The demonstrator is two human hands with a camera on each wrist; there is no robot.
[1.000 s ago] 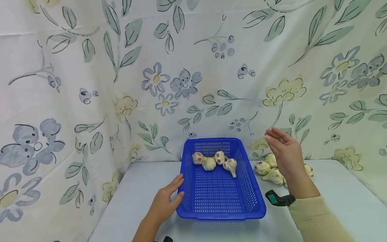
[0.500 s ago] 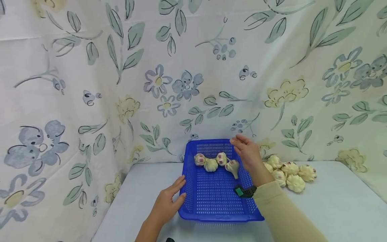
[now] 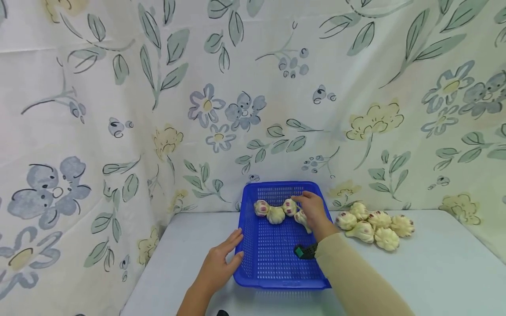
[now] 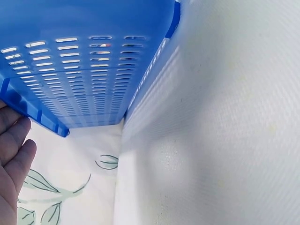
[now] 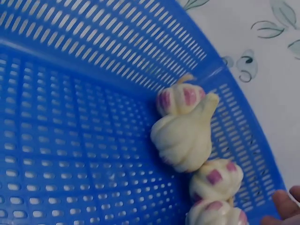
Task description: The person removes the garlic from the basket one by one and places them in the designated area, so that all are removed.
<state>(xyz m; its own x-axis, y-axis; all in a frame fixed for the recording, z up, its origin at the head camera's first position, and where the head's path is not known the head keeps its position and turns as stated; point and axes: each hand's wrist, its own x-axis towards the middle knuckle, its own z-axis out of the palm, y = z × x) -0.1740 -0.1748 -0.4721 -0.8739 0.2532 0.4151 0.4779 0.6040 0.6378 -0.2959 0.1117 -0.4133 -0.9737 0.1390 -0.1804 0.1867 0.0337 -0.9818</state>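
A blue plastic basket (image 3: 276,259) with slotted walls stands on the white table. Several garlic bulbs lie along its far part, among them a plain pale bulb (image 3: 275,215) and a purple-marked bulb (image 3: 290,207). My left hand (image 3: 216,263) rests its straight fingers against the basket's left rim; in the left wrist view its fingertips touch under that rim. Over the basket's right far part, my right hand (image 3: 312,210) reaches down beside the garlic, partly covering the rightmost bulb (image 3: 302,219). In the right wrist view its fingers (image 5: 284,205) are apart from the bulbs, with nothing between them.
A pile of several garlic bulbs (image 3: 379,226) lies on the table (image 3: 435,263) to the right of the basket. A floral cloth (image 3: 253,109) hangs behind and to the left, close to the basket's far side.
My right hand has moved left from above the garlic pile, over the basket's right side, and down towards the bulbs inside. The left hand stays at the rim.
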